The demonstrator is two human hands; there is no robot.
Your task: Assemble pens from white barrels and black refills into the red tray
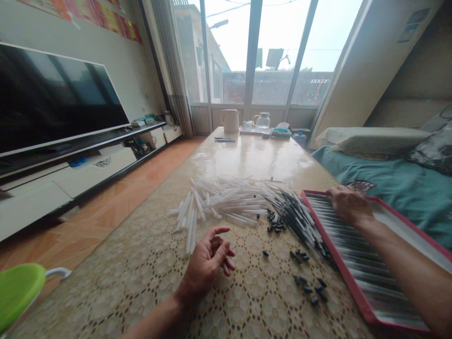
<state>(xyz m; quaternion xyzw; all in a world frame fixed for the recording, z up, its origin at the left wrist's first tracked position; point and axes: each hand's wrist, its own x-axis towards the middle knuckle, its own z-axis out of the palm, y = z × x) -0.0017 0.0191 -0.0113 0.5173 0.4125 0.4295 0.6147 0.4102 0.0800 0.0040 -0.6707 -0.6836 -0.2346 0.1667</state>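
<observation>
My left hand (211, 258) hovers over the patterned tabletop with its fingers loosely bent and apart, holding nothing. Just beyond it lies a heap of white plastic tubes (226, 197). My right hand (349, 205) reaches to the far part of a red-rimmed box (342, 268), its fingers curled down and pressed together; whatever is in them is hidden. Rows of thin, clear-looking sticks (374, 278) fill much of that box. Beside its left wall is a bundle of slim dark rods (296, 219). Small black plugs (275, 225) are scattered between the rods and my left hand.
At the table's far end stand a pale jug (230, 121), a glass pitcher (263, 122) and a tissue pack (281, 132). A green stool (21, 292) is at the lower left. A bed with a teal cover (399, 183) borders the table's right side.
</observation>
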